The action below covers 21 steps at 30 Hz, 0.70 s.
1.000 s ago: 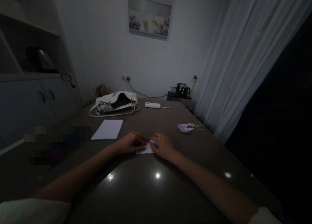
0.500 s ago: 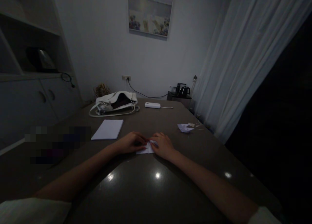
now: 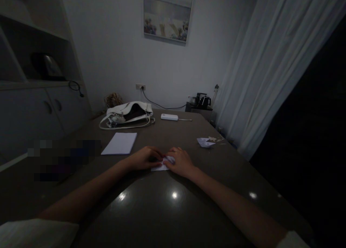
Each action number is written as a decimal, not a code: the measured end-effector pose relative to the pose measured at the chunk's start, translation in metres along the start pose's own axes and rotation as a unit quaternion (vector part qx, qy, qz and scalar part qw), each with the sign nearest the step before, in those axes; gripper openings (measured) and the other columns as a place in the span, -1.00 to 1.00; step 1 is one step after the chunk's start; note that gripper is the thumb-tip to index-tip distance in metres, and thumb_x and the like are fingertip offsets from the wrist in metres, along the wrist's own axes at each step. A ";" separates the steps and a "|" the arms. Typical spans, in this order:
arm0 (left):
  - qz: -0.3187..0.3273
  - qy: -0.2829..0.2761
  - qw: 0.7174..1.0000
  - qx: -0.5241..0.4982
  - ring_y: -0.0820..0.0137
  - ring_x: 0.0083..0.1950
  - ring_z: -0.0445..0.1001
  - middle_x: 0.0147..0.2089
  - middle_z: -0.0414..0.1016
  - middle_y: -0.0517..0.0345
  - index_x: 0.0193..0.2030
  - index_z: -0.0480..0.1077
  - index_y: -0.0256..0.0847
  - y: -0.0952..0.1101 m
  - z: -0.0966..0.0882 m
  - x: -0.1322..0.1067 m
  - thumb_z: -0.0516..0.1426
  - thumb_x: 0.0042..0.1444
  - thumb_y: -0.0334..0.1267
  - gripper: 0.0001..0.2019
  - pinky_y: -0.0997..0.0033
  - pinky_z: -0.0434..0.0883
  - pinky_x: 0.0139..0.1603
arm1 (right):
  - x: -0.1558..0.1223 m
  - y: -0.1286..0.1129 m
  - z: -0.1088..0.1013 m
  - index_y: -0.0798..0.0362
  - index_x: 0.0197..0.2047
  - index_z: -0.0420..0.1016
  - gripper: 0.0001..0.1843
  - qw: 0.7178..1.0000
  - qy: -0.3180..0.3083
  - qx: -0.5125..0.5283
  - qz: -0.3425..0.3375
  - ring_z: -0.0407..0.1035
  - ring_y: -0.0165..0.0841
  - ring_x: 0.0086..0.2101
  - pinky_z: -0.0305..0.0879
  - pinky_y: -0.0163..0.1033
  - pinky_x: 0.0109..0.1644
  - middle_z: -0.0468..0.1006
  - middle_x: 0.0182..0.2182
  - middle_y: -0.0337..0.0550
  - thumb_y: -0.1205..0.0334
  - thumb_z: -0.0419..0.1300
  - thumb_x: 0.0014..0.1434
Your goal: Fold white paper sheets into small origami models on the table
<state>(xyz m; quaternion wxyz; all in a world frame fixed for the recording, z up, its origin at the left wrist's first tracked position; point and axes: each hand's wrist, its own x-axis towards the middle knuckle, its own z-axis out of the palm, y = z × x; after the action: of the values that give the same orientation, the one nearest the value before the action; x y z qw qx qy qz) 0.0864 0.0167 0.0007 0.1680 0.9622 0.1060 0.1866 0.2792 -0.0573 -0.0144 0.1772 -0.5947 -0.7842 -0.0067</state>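
Observation:
A small folded sheet of white paper (image 3: 160, 167) lies on the dark table between both hands. My left hand (image 3: 144, 158) grips its left side, fingers bent and thumb against the fold. On the other side, my right hand (image 3: 180, 161) has its fingers closed over the paper, the thumb pressing near the middle. The fingers hide much of the folds. To the right sits a folded paper boat (image 3: 205, 143), apart from the hands. A stack of white paper (image 3: 120, 143) rests left of my left hand.
A white handbag (image 3: 129, 113) stands at the far left of the table (image 3: 173, 219). Near the far edge lies a white power bank (image 3: 169, 117) with a short cable. Small pale scraps (image 3: 216, 139) are scattered beside the paper boat. A blurred-out patch covers the left side.
My right thumb has shifted left across the folded paper, toward the left fingers. My left hand stays nearly still, and the other things have not moved.

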 end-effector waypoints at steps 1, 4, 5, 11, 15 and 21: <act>-0.001 -0.003 1.000 0.000 0.33 -0.12 0.48 -0.11 0.53 -0.02 -0.16 0.51 -0.21 -0.001 0.000 0.000 0.13 0.11 -0.21 -0.78 0.44 0.35 -0.09 | 0.001 0.000 0.000 -0.11 -0.05 0.45 -0.67 1.000 0.002 0.002 0.000 0.24 -0.28 -0.11 0.13 -0.18 -0.06 0.41 -0.14 -0.15 0.01 0.12 0.13; -0.002 -0.013 1.000 -0.004 0.34 -0.10 0.48 -0.11 0.52 -0.02 -0.16 0.50 -0.22 -0.002 0.000 0.000 0.13 0.11 -0.20 -0.78 0.45 0.34 -0.08 | 0.002 0.001 0.000 -0.11 -0.07 0.46 -0.67 1.000 0.003 0.007 -0.004 0.25 -0.28 -0.12 0.14 -0.18 -0.07 0.42 -0.15 -0.15 0.01 0.13 0.11; -0.002 -0.014 1.000 -0.006 0.34 -0.10 0.48 -0.11 0.52 -0.02 -0.16 0.50 -0.22 -0.003 0.000 0.000 0.12 0.12 -0.20 -0.78 0.46 0.33 -0.08 | 0.002 0.001 0.000 -0.11 -0.07 0.46 -0.67 1.000 0.002 0.006 -0.003 0.25 -0.27 -0.12 0.14 -0.18 -0.07 0.42 -0.15 -0.15 0.01 0.13 0.11; -0.060 0.026 0.998 -0.006 0.38 -0.21 0.47 -0.20 0.53 0.08 -0.14 0.46 -0.23 -0.004 0.006 0.004 0.04 0.18 -0.26 -0.79 0.49 0.33 -0.19 | 0.003 0.000 -0.001 -0.11 -0.09 0.48 -0.68 1.000 0.005 -0.002 0.007 0.27 -0.26 -0.13 0.18 -0.19 -0.13 0.42 -0.16 -0.15 0.01 0.15 0.08; -0.094 0.076 0.991 0.052 0.36 -0.23 0.44 -0.27 0.50 0.11 -0.23 0.44 -0.23 -0.003 0.011 0.010 0.10 0.10 -0.37 -0.88 0.46 0.29 -0.20 | 0.005 0.001 -0.001 -0.09 -0.08 0.47 -0.64 1.000 0.004 -0.012 -0.002 0.28 -0.25 -0.14 0.18 -0.18 -0.11 0.42 -0.17 -0.12 -0.01 0.16 0.07; -0.071 0.048 0.979 0.186 0.30 -0.16 0.39 -0.26 0.47 0.13 -0.29 0.41 -0.19 0.002 0.010 0.014 0.14 0.09 -0.32 -0.96 0.35 0.15 -0.16 | 0.005 0.001 -0.001 -0.07 -0.10 0.48 -0.67 1.000 -0.004 -0.022 -0.007 0.28 -0.24 -0.14 0.18 -0.17 -0.11 0.42 -0.16 -0.11 0.00 0.13 0.10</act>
<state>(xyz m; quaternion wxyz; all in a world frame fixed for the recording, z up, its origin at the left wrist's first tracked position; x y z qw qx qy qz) 0.1032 0.0160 -0.0027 -0.0068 0.9566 0.2146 0.1971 0.2798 -0.0529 -0.0120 0.1611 -0.5929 -0.7887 -0.0226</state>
